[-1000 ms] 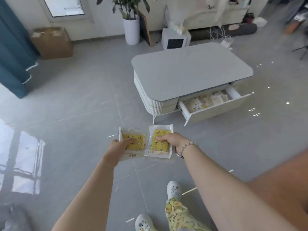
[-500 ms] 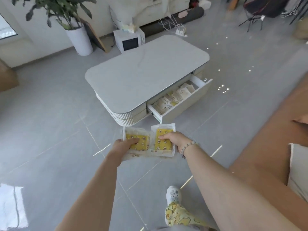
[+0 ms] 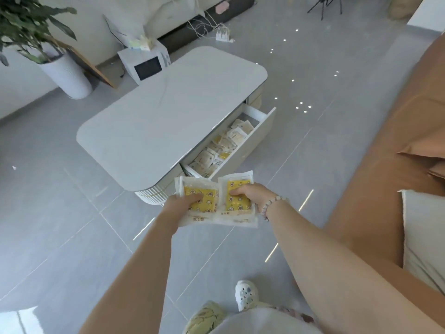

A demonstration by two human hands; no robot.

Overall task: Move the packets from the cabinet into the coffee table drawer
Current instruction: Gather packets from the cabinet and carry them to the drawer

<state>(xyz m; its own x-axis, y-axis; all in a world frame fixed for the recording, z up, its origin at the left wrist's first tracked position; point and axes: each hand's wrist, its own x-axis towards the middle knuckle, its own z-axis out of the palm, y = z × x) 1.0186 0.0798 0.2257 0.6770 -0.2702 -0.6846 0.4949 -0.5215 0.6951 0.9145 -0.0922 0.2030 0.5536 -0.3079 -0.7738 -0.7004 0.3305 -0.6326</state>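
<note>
My left hand [image 3: 179, 206] grips a stack of clear packets with yellow printed contents [image 3: 204, 206], thumb on top. My right hand [image 3: 250, 197], with a bead bracelet at the wrist, grips a second such stack [image 3: 237, 186] beside the first. Both stacks are held side by side in front of me, just short of the white coffee table [image 3: 168, 112]. Its drawer [image 3: 255, 138] is pulled open on the right-hand side and holds several similar packets [image 3: 226, 143]. The cabinet is out of view.
A brown sofa [image 3: 397, 141] with a pale cushion [image 3: 423, 232] runs along the right. Behind the table stand a white microwave [image 3: 144, 61], a potted plant [image 3: 65, 73] and a power strip with cables [image 3: 224, 34]. Grey tiled floor surrounds the table.
The view has come closer to the coffee table and turned, so the open drawer now lies just beyond the packets. Both hands keep the same hold on their stacks.
</note>
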